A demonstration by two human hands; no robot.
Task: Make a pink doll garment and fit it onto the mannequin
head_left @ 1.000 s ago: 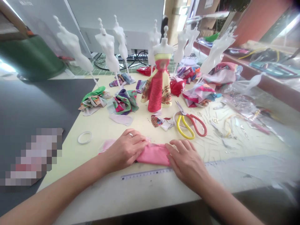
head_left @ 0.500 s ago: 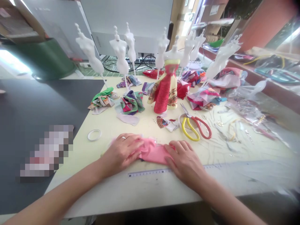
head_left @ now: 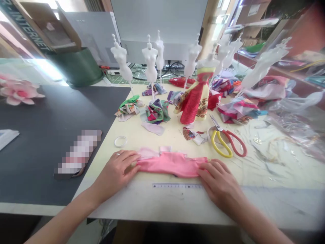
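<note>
A strip of pink fabric point(head_left: 165, 163) lies stretched sideways on the pale work surface, its upper edge uneven with paler pieces behind it. At its left end my left hand point(head_left: 121, 167) pinches the cloth between thumb and fingers; a ring is on one finger. The right end is gripped by my right hand point(head_left: 215, 174), fingers closed over the edge. Just below the cloth runs a clear ruler point(head_left: 175, 186), partly covered by my right hand. Scissors with one yellow and one red handle point(head_left: 223, 139) rest beyond my right hand.
Several white mini dress forms point(head_left: 150, 61) stand at the back, one in a red and yellow dress point(head_left: 194, 98). Fabric bundles point(head_left: 157, 111) lie around them. A white ring point(head_left: 120, 141) is near my left hand. Plastic bags point(head_left: 291, 115) lie right; a dark mat point(head_left: 76, 112) lies left.
My hands have moved apart, and the bunched pink fabric is now spread out flatter and longer between them. The head view has turned to the left.
</note>
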